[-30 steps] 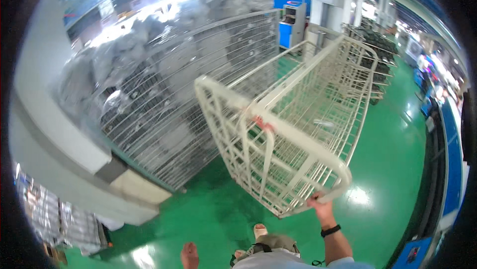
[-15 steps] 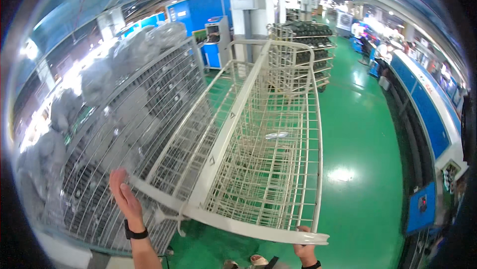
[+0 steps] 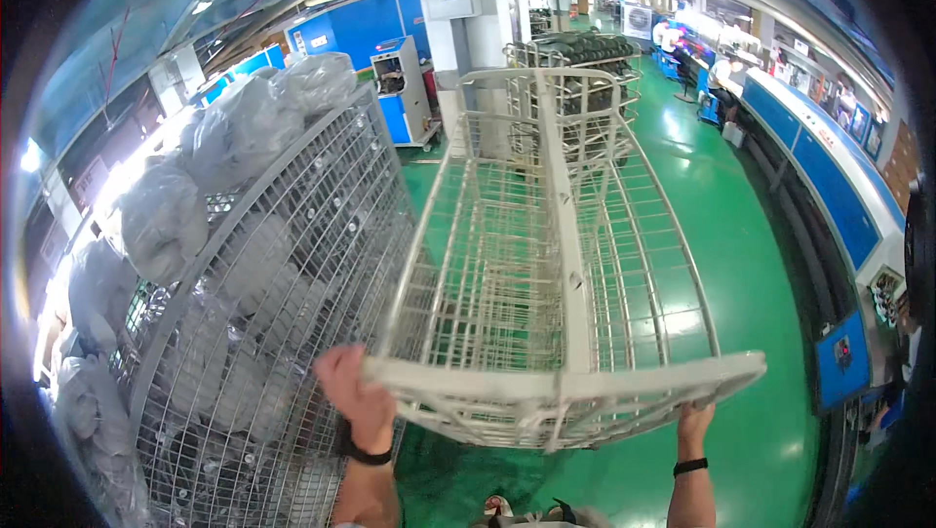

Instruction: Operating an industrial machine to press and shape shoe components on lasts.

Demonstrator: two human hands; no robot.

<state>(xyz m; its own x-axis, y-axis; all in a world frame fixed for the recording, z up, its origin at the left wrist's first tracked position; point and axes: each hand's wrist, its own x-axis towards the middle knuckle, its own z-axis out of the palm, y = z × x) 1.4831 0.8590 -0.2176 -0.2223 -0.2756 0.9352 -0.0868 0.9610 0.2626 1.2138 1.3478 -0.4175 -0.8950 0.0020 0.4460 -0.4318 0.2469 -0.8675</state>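
A tall cream-coloured wire rack [image 3: 575, 274] with stacked mesh shelves stands in front of me, a flat bar running along its top middle. My left hand [image 3: 359, 393], slightly blurred, is closed at the left end of the rack's near rail. Under the right end of that same rail, my right hand [image 3: 694, 423] grips the frame, its fingers partly hidden behind it. Each wrist wears a black band. The shelves in sight hold nothing I can make out.
On the left, close beside the rack, stands a grey mesh cage [image 3: 292, 265] packed with plastic-wrapped bags [image 3: 234, 128]. Beyond the rack are a loaded shelf trolley [image 3: 585, 48] and a white column [image 3: 458, 21]. A long blue-and-white machine [image 3: 819, 157] lines the right, bordering the green floor [image 3: 682, 187].
The rack's near end has swung to the right and now lies more squarely across me. My left hand, earlier with fingers extended, has closed on the rail; my right hand moved right with the rack.
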